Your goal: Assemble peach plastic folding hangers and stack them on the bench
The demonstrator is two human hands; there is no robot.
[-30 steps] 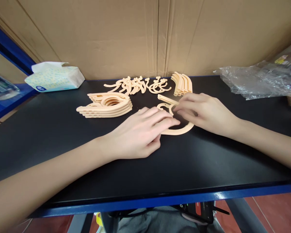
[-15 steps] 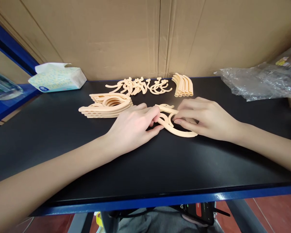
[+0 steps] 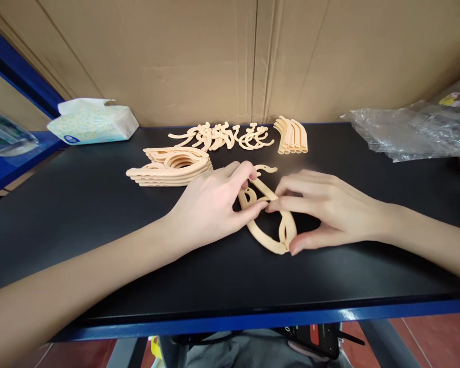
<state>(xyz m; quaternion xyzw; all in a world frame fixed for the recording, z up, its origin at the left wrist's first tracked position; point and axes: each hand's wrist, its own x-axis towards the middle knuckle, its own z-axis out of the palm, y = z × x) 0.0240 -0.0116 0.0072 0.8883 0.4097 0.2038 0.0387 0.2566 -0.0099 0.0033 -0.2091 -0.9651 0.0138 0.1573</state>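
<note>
A cream plastic folding clothes hanger (image 3: 266, 241) lies at a slant on the black table between my hands. My left hand (image 3: 214, 202) is closed on its upper left end, thumb and index finger pinching it. My right hand (image 3: 325, 207) grips the other side, with fingers over the upper arm and the thumb at the lower right end. My fingers hide parts of the frame. Just behind it rests a cream hook (image 3: 267, 168), partly covered. A stack of folded hanger frames (image 3: 168, 179) sits beyond my left hand.
At the back lie several loose hooks (image 3: 216, 137) and a bundle of curved tubes (image 3: 291, 135). A tissue pack (image 3: 95, 125) stands back left, and clear plastic bags (image 3: 402, 133) lie back right. Cardboard (image 3: 199, 61) walls the rear. A blue edge (image 3: 222, 324) runs along the front.
The hanger has turned, its right end swinging down toward me. My right hand has moved lower with it; its thumb now lies at the lower end. My left hand keeps its grip.
</note>
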